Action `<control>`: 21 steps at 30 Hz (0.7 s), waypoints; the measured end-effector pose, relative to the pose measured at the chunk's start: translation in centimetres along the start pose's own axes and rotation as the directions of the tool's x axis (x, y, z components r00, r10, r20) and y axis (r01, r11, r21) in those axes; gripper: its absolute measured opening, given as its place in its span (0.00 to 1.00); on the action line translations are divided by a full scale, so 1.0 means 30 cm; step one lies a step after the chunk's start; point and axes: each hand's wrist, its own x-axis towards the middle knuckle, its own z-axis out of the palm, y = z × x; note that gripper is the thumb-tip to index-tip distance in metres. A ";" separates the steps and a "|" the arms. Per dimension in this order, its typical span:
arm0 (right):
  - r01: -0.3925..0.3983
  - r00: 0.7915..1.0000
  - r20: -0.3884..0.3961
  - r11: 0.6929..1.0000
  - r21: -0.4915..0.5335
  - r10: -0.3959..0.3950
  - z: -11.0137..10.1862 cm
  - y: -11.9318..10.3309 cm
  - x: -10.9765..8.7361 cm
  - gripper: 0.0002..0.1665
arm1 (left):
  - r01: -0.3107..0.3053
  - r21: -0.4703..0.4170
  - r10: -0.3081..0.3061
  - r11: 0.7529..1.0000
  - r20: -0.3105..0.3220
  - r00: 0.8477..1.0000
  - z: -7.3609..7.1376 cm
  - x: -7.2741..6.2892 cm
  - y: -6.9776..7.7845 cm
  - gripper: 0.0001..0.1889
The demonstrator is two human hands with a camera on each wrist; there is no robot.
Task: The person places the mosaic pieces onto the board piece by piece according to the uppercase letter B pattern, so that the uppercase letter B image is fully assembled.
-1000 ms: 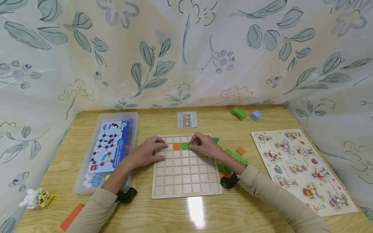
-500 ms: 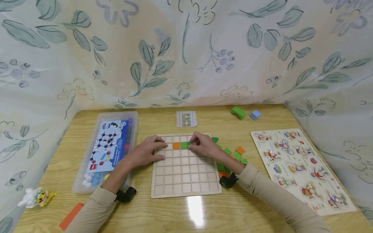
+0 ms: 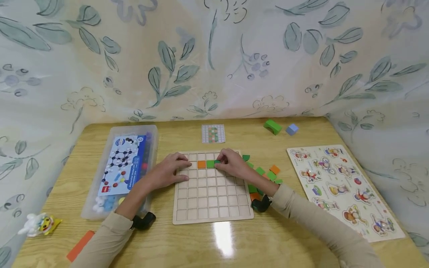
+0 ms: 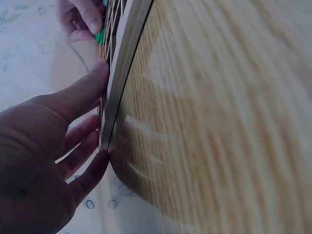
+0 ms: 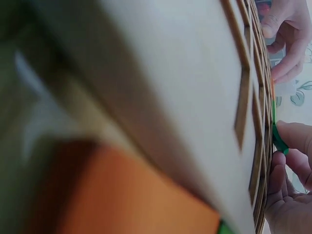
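A wooden grid board (image 3: 214,213) lies flat on the table. In its second row sit an orange square tile (image 3: 201,164) and a bright green square tile (image 3: 210,164). My right hand (image 3: 232,163) pinches a dark green tile (image 5: 280,140) between thumb and fingers, just right of the bright green one; it looks tilted in the right wrist view, its exact shape partly covered by the fingers. At the board's upper left edge my left hand (image 3: 168,171) rests with fingers spread and extended. Its thumb and fingertips touch the rim in the left wrist view.
Loose green and orange tiles (image 3: 260,171) lie right of the board. Behind it is a pattern card (image 3: 213,134). A molecular model kit box (image 3: 122,163) stands left, a picture puzzle board (image 3: 338,190) right. A green arch block (image 3: 273,127) and blue block (image 3: 292,129) stand farther back.
The head view has tipped slightly, so the scene sits a little higher in the picture. Both hands keep nearly the same places on the board, the dark green tile still pinched in the right.
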 end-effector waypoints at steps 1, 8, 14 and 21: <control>0.010 1.000 -0.002 1.000 -0.005 -0.010 -0.003 0.000 0.003 0.08 | 0.001 0.001 -0.001 1.000 -0.003 1.000 -0.001 0.001 -0.001 0.25; 0.002 1.000 0.003 1.000 -0.014 -0.001 -0.004 0.005 0.002 0.08 | 0.003 -0.009 -0.003 1.000 0.007 1.000 -0.002 0.004 0.003 0.25; -0.001 1.000 -0.013 1.000 -0.030 0.001 0.007 0.006 -0.001 0.08 | 0.016 -0.010 -0.016 1.000 0.014 1.000 0.003 -0.001 0.003 0.24; 0.053 0.998 -0.006 0.992 -0.118 -0.054 -0.007 -0.007 0.006 0.08 | 0.006 -0.008 -0.006 1.000 0.003 1.000 0.003 -0.001 0.001 0.25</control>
